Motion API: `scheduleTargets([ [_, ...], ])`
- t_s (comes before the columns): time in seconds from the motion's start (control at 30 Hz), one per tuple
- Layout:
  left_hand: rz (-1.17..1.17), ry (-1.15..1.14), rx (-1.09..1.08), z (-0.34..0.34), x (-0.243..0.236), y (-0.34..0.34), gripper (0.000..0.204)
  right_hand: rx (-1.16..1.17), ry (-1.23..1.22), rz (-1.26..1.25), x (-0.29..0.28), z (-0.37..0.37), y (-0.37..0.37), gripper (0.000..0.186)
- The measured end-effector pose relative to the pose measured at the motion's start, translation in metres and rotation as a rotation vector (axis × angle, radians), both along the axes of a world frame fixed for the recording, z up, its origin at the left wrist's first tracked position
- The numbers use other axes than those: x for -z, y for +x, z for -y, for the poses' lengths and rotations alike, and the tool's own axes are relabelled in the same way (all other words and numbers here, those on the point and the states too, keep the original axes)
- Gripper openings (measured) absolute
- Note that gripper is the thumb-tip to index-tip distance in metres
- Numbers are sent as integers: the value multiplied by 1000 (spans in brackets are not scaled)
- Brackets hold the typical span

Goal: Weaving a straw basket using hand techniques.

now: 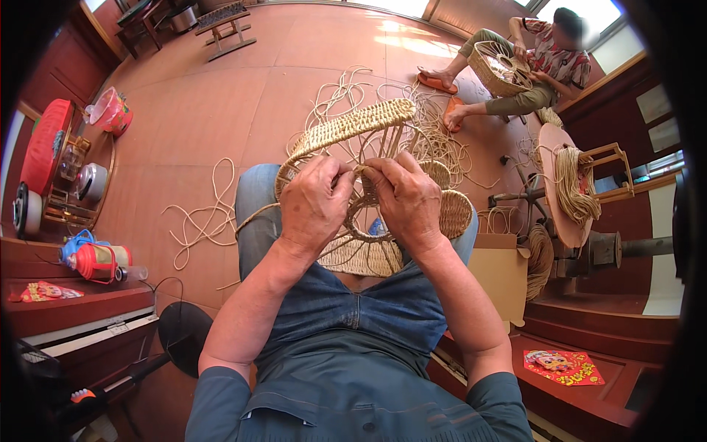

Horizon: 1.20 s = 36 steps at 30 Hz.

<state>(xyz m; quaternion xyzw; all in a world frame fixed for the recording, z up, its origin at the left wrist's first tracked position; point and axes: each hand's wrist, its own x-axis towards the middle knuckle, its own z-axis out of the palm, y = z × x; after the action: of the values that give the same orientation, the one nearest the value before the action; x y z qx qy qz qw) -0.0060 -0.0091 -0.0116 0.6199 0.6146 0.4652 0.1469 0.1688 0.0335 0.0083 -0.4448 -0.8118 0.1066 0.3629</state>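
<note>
Woven basket [353,130], unfinished, on the lap [398,313], between the knees; thick plaited band along its far side, open frame beneath. Left hand [317,197] and right hand [407,200] nearly meet at its middle, fingertips of both pinched on a strand [359,169], partly hidden. Loose cords [442,141] on floor [221,110] beyond the knees. Cardboard box [499,283] beside lap's right edge. Seated co-worker [556,55] near floor's far-right corner, holding another basket [490,70].

Basket [346,129] blocking, cords [442,136] beyond; open floor [184,103] ahead-left
</note>
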Motion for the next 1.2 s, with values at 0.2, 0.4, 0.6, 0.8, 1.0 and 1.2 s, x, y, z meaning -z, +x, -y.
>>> scheduleTargets([
  [0.2,-238,153,-87,-8,1,3,4,14,-38,-23,-3,0,-2,14],
  [0.4,-301,197,-88,-11,0,2,5,39,-62,-69,-3,1,-6,14],
  [0.6,-467,376,-229,0,-9,3,11,70,-39,-107,-1,1,-13,12],
  [0.8,103,101,-58,24,0,25,22,87,-13,-90,-1,2,-14,11],
  [1.0,302,43,-34,24,-1,35,32,105,-10,-76,-2,2,-15,12],
  [1.2,605,-52,13,15,0,38,31,80,-119,-100,-4,4,-11,11],
])
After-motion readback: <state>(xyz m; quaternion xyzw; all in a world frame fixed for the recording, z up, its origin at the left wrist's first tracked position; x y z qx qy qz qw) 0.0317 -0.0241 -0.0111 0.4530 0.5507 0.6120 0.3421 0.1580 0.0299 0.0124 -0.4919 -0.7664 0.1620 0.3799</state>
